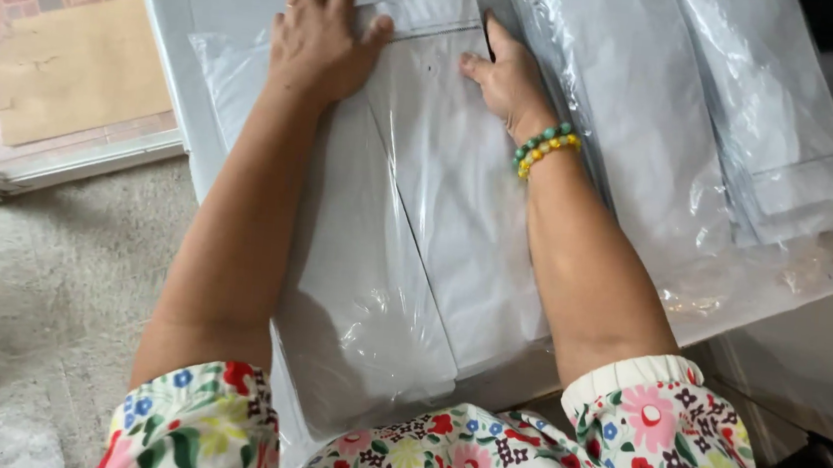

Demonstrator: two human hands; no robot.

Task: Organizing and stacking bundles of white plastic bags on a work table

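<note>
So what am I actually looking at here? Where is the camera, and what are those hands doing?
There is no machine here: the camera sits on a person's head and looks down at their own two bare arms. The left hand and the right hand, which wears a bead bracelet, both press flat on a white folded item in a clear plastic bag. Neither hand grips anything. It lies on a pale grey board. To the right is a stack of similar clear bags. A brown cardboard sheet lies on the floor to the left.
</note>
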